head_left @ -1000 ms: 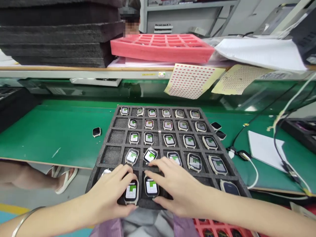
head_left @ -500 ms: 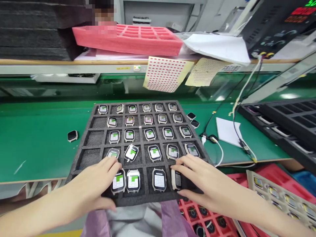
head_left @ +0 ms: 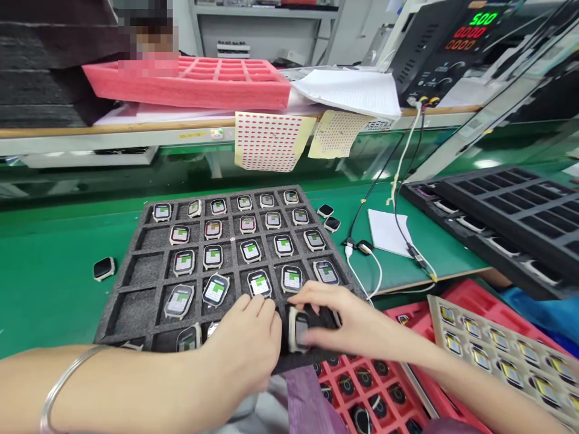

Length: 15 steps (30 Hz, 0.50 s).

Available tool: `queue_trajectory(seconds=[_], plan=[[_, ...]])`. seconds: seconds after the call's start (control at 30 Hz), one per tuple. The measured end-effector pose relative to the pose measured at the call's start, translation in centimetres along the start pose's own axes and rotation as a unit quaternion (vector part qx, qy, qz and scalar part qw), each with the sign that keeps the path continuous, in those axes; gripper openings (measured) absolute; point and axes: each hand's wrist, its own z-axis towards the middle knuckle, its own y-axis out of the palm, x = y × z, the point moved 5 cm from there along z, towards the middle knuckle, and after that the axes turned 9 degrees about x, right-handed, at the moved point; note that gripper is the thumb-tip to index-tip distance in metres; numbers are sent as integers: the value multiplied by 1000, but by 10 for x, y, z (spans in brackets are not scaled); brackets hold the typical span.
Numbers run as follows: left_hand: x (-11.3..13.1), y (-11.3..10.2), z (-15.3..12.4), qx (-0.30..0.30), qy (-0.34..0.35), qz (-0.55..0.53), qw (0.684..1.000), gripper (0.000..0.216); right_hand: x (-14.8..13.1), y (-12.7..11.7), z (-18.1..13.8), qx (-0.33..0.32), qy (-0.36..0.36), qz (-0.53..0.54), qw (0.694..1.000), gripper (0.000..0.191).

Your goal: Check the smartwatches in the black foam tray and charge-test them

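Note:
A dark grey foam tray (head_left: 142,268) in front of me holds rows of square smartwatches (head_left: 216,290) without straps, most with lit screens showing green blocks. My left hand (head_left: 246,343) is curled over the front row, its fingers bent downward. Whatever lies under those fingers is hidden. At the front right of the tray, my right hand (head_left: 335,319) has its fingers and blurred thumb around a smartwatch (head_left: 298,330) that stands tilted in its compartment. Just left of my left hand, another smartwatch (head_left: 189,339) is partly covered by my wrist.
One dark-screened watch (head_left: 104,268) lies left of the tray, and two watches (head_left: 332,224) lie to its right near white cables (head_left: 379,274). Black trays (head_left: 520,199) are stacked at right. Below are a red tray (head_left: 375,404) and a beige tray (head_left: 493,346). A power supply (head_left: 434,54) stands behind.
My left hand has moved right along the front row, now covering watches that showed before. My right hand stays at the tilted watch, its thumb now across it. The view has shifted right.

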Motion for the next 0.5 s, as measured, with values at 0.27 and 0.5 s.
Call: queue_trajectory(seconds=[0.27, 0.5], plan=[[-11, 1, -6, -2, -33, 19, 999, 25, -14, -11, 5, 17, -43, -135, 990, 28], [-14, 2, -1, 21, -30, -33, 999, 29, -24, 29, -14, 60, -50, -396, 915, 35]])
